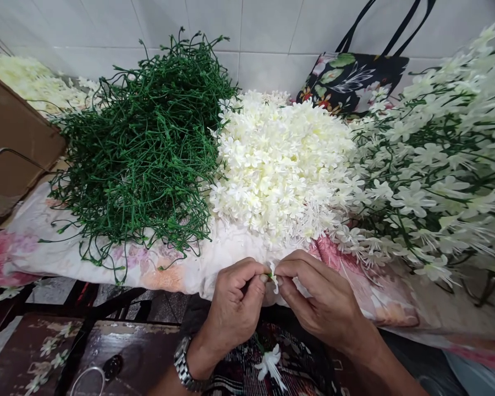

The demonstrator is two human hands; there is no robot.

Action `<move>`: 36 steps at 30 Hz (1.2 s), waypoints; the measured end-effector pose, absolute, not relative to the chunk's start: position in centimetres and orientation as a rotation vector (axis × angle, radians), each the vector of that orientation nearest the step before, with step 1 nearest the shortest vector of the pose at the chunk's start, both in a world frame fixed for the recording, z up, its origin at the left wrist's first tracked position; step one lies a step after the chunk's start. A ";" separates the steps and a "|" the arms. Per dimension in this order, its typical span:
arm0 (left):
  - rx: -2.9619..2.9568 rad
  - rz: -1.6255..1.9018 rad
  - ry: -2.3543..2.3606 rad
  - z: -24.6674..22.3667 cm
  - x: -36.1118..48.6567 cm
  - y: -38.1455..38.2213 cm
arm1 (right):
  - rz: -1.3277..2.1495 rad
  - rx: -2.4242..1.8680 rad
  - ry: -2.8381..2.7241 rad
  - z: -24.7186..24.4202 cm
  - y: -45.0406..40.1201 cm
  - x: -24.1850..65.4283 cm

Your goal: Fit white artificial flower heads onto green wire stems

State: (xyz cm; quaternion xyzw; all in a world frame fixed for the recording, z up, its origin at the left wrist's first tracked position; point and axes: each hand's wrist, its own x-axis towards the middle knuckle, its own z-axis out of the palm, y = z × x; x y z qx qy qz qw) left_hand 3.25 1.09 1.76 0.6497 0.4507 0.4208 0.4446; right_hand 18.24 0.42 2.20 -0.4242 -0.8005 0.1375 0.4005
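Note:
My left hand (237,300) pinches a green stem tip between thumb and forefinger, low in the middle of the view. Right against it, the fingers of my right hand (319,297) hold a small white flower (274,276) at that tip. Below my hands a second white flower (270,364) hangs over the dark patterned clothing on my lap. Beyond my hands lies a heap of loose white blossoms (280,159). To its left is a tangled pile of green stems (148,148), and to its right a mass of stemmed white flowers (441,181).
A floral cloth (148,269) covers the work surface. A cardboard box (16,137) stands at the left edge. Against the tiled wall rests a black floral bag (355,80). Brown stools or boards (124,352) and a metal ring (88,379) are at the lower left.

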 end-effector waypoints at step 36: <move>1.534 1.148 1.184 2.0 3.7 1.0 | 0.448 -0.995 -2.037 2.0 1.2 17.7</move>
